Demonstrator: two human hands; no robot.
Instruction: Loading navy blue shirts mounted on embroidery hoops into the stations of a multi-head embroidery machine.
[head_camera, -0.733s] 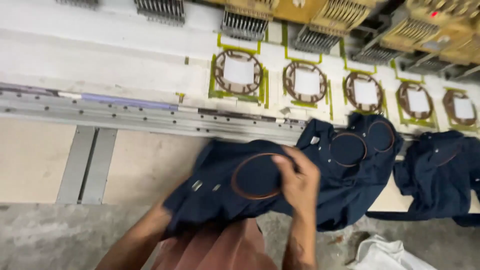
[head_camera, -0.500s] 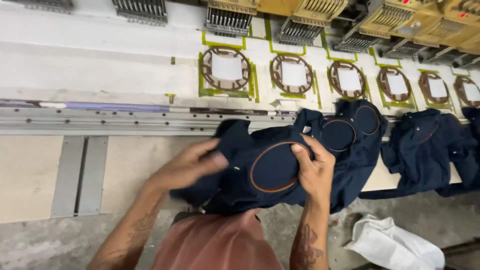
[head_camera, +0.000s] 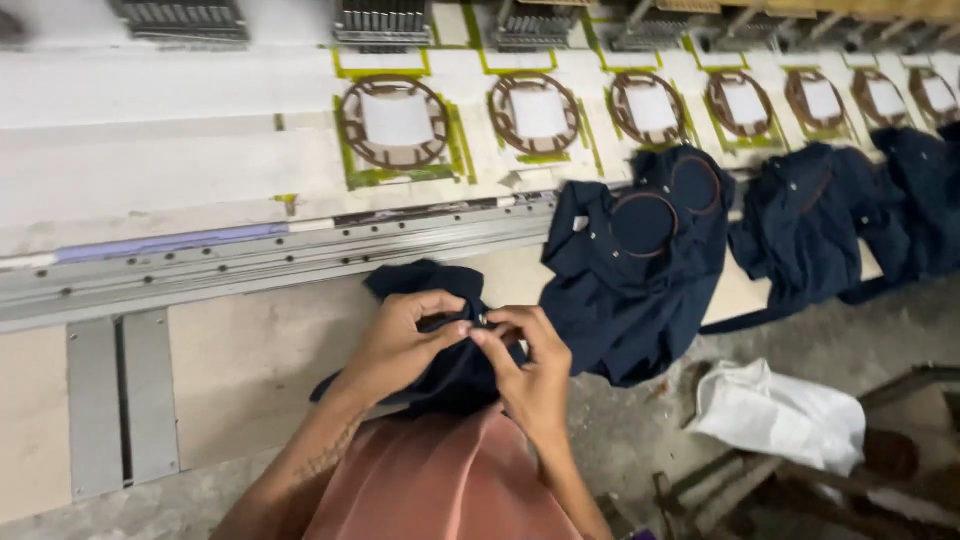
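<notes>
Both hands have drawn together since half a second ago, when they lay spread over a hoop held in the cloth; that hoop no longer shows in the dark navy garment (head_camera: 440, 370). Now the left hand (head_camera: 400, 335) and the right hand (head_camera: 530, 370) meet at lower centre of the frame, fingers pressed tip to tip and pinching a small fold of the fabric, possibly at a button, though the spot is too small to tell. The garment sits bunched against the person's front, draped over the near edge of the table (head_camera: 240, 370).

It looks soft, light and limp: it would sag and slide wherever it is not held, so a hold on a seam, a placket or a gathered fold seems surer than on flat cloth.

Above the hands a metal rail (head_camera: 250, 265) crosses the frame, a hard edge close behind the cloth. Beyond it, along the top, lies a row of round hoop frames (head_camera: 395, 122) under machine heads. Right of centre a second navy garment with a hoop (head_camera: 640, 225) hangs over the table edge, with more like it toward the upper right. Bare table lies to the left; lower right, a white bag (head_camera: 780, 420) rests on the floor.
</notes>
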